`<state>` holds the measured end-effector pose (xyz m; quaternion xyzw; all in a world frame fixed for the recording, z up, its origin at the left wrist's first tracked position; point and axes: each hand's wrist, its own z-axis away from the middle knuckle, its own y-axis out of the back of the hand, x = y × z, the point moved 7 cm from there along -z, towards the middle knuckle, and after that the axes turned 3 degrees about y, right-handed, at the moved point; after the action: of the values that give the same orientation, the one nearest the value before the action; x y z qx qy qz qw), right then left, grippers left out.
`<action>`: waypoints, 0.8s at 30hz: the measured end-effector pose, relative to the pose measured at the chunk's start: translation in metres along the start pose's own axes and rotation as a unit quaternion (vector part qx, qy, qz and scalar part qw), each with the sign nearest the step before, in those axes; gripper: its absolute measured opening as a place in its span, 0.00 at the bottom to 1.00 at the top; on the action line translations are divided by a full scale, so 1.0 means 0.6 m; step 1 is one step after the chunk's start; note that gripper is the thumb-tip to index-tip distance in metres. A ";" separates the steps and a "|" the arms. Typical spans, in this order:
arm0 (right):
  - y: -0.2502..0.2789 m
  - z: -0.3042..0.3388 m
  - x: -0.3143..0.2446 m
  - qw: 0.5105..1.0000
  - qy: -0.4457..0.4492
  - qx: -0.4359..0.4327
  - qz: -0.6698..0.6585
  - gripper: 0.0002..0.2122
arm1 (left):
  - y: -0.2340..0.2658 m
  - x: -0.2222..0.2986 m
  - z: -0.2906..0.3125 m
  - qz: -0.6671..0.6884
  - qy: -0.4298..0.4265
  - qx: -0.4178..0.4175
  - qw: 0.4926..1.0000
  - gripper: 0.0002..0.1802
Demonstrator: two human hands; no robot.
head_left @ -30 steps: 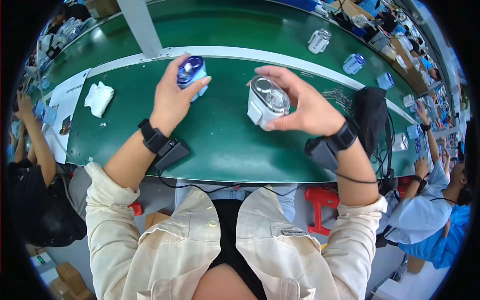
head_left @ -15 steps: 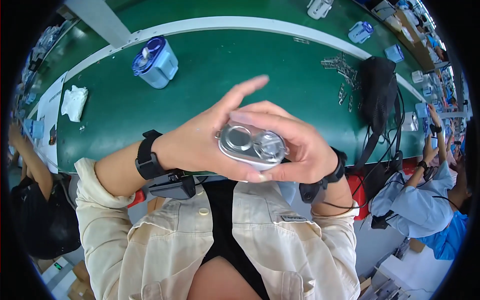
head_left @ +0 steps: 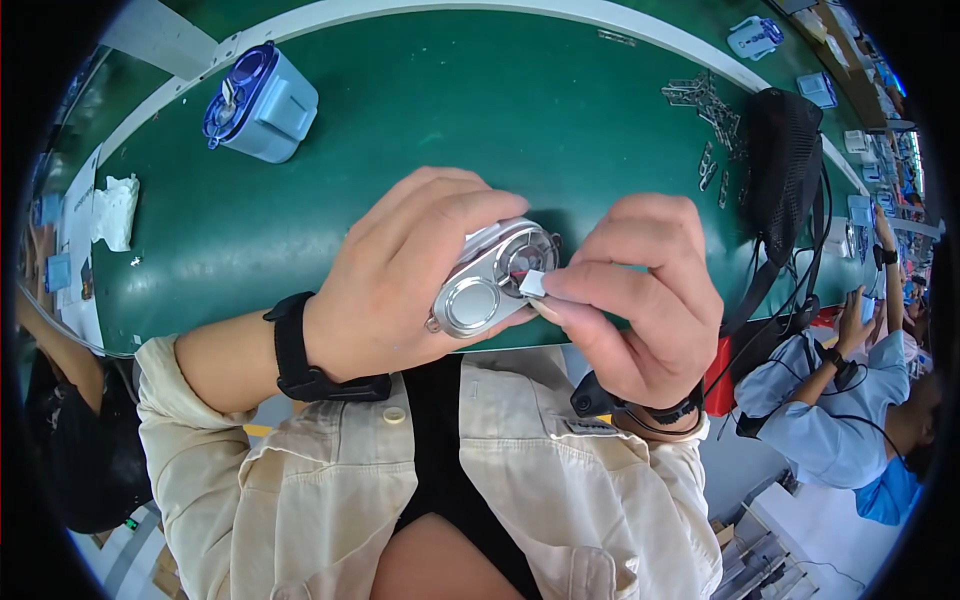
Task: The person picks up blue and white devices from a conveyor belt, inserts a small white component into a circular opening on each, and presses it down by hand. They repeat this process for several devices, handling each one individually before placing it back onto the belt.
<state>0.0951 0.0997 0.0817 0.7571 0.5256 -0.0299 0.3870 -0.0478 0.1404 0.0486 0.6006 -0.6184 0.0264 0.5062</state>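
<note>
My left hand is wrapped round a silver-grey oval container with two round parts on its top, one a silver disc and one clear. The container is tilted, its top facing me. Thumb and forefinger of my right hand pinch a small white square tab at the clear round part. A thin red line shows beside the tab. My left fingers hide much of the container's body.
A light-blue container with a dark-blue lid stands at the far left, near crumpled white material. Small metal parts and a black bag with cables lie on the right of the green table. Co-workers sit on both sides.
My left hand has turned the container so its long side slants up to the right. My right hand has left the container's side and now pinches the white tab.
</note>
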 end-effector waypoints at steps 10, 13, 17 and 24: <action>-0.024 0.021 0.026 0.961 -0.253 0.030 -0.105 0.06 | -0.010 -0.005 0.015 -0.021 -0.015 -0.013 1.000 0.38; -0.029 0.022 0.023 0.961 -0.260 0.038 -0.083 0.05 | -0.007 -0.009 0.014 -0.016 -0.013 -0.010 1.000 0.38; -0.039 0.018 0.004 0.984 -0.161 0.072 -0.019 0.06 | -0.004 -0.007 0.013 -0.031 -0.010 -0.001 0.999 0.38; -0.053 0.039 0.023 0.955 -0.236 0.119 -0.133 0.09 | 0.001 -0.011 0.014 -0.026 0.038 -0.002 0.999 0.40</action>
<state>0.0838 0.1004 0.0414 0.6922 0.5077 -0.3216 0.3996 -0.0548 0.1399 0.0402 0.6141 -0.5827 0.0343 0.5311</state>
